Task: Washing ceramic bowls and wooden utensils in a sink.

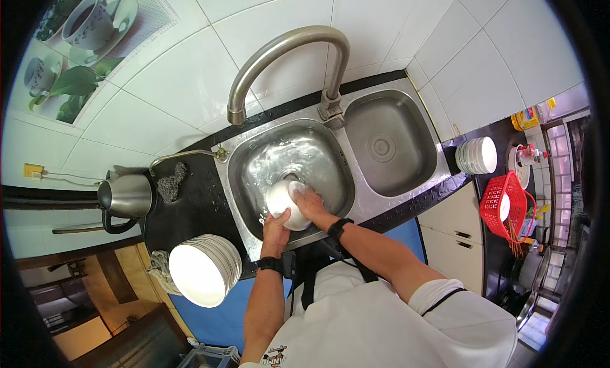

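Note:
A white bowl (pixel 277 199) is held tilted low over the near side of the larger, left steel sink basin (pixel 248 177). My left hand (pixel 276 233) grips its near left edge, thumb on the outside. My right hand (pixel 310 205) presses on the bowl from the right, fingers spread over its surface. Whether a cloth or sponge lies under those fingers I cannot tell. Rippling, shiny water covers the basin floor around the drain. Above it arches a metal faucet (pixel 288 39), with no clear stream at its spout.
On the black counter at left stand a stack of white bowls (pixel 205 271), a steel wool scrubber (pixel 171 182), an electric kettle (pixel 126 201) and a crumpled cloth (pixel 163 272). To the right are a second basin (pixel 393 149), more stacked bowls (pixel 476 155) and a red plastic basket (pixel 498 196) with chopsticks.

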`<action>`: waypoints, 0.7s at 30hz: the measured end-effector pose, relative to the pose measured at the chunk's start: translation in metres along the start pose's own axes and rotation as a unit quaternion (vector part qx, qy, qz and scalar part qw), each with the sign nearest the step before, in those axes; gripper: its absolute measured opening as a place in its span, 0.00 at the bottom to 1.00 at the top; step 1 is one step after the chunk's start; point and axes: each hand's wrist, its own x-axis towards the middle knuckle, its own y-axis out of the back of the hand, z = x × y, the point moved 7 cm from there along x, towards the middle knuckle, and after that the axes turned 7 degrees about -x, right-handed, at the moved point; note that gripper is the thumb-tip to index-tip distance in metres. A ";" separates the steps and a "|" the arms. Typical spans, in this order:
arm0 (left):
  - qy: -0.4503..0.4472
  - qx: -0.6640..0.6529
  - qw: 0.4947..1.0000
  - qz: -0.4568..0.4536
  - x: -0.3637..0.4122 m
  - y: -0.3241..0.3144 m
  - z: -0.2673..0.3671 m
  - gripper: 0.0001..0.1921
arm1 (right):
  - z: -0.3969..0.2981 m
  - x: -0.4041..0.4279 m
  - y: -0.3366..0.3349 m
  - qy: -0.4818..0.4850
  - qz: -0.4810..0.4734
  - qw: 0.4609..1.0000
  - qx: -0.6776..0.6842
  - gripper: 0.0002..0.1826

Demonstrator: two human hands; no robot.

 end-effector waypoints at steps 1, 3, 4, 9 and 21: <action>-0.008 -0.011 1.000 -0.005 -0.001 -0.006 0.000 0.27 | 0.007 -0.001 -0.002 0.000 0.006 1.000 0.001 0.37; -0.014 -0.004 1.000 -0.016 -0.001 -0.015 0.000 0.27 | 0.005 -0.009 -0.007 0.110 0.053 0.989 -0.080 0.34; -0.023 -0.001 1.000 -0.020 0.000 -0.014 0.000 0.26 | -0.001 -0.018 -0.001 0.110 0.054 0.989 -0.081 0.34; 0.005 -0.015 1.000 -0.026 0.012 0.006 -0.015 0.26 | -0.041 -0.055 0.006 0.248 0.078 0.960 -0.105 0.34; -0.028 -0.024 0.999 -0.007 -0.003 -0.015 -0.015 0.25 | -0.032 -0.009 0.021 0.256 0.066 0.958 -0.111 0.39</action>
